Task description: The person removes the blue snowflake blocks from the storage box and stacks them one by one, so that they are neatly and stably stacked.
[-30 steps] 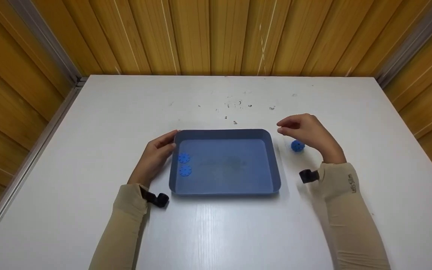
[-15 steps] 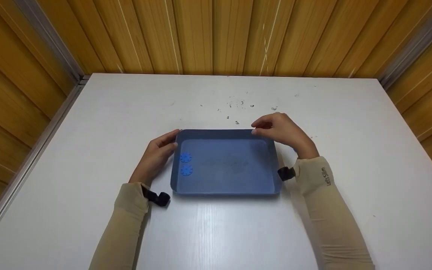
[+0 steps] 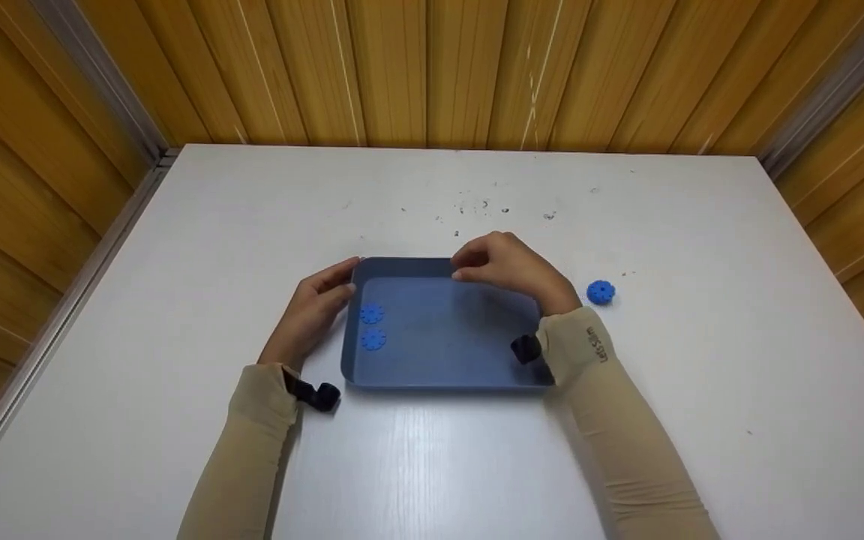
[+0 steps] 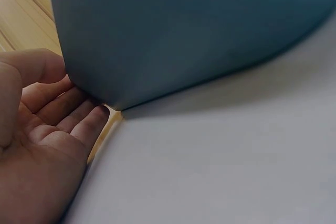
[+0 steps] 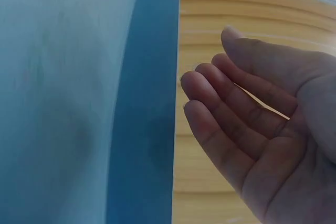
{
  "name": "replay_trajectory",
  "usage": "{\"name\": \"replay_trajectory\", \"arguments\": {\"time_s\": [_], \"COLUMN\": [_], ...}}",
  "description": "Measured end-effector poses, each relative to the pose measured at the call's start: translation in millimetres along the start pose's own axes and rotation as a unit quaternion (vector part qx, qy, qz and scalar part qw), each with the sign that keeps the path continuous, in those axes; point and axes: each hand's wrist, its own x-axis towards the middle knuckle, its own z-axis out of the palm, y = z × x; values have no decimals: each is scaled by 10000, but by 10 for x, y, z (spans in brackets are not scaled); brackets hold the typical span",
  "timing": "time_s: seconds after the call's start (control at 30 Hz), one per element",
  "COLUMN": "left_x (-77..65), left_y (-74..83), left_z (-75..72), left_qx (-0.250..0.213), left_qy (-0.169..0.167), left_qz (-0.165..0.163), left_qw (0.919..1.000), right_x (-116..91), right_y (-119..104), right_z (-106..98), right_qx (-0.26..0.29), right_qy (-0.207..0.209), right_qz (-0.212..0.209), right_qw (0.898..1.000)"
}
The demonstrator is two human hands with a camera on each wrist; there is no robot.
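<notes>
A blue-grey rectangular tray (image 3: 432, 360) lies on the white table. My left hand (image 3: 306, 315) rests against its far left corner. In the left wrist view the thumb and fingertips of that left hand (image 4: 47, 108) touch the outer wall, with the fingers fairly straight. Over the far wall, right of middle, hovers my right hand (image 3: 511, 266); the right wrist view shows this hand (image 5: 252, 114) with loosely bent fingers, thumb apart, nothing between them. Two blue notched discs, an upper disc (image 3: 372, 313) and a lower disc (image 3: 373, 339), lie along the tray's left side.
To the right of the tray sits a thicker blue notched piece (image 3: 601, 292); whether it is several stacked discs I cannot tell. Dark specks mark the white table (image 3: 267, 202) behind the tray. Wood-patterned panels (image 3: 387, 75) stand along the table's far edge.
My right hand has moved left from above the blue piece to over the tray's far wall, uncovering that piece. The left hand stays at the tray; the two discs lie as before.
</notes>
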Motion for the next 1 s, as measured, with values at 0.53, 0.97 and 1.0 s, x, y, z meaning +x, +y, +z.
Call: {"name": "replay_trajectory", "arguments": {"time_s": [0.53, 0.97, 1.0], "left_x": [5, 9, 9], "left_y": [11, 16, 17], "left_z": [8, -3, -1], "left_qx": [18, -129, -154], "left_qy": [-2, -82, -81], "left_qz": [-30, -17, -17], "left_qw": [10000, 9999, 9998], "right_x": [366, 552, 561], "right_y": [-273, -409, -417], "right_z": [513, 801, 815], "right_qx": [-20, -158, -190], "right_qy": [-932, -1167, -1176], "right_qz": [-260, -509, -522], "right_qw": [9953, 9917, 9915]}}
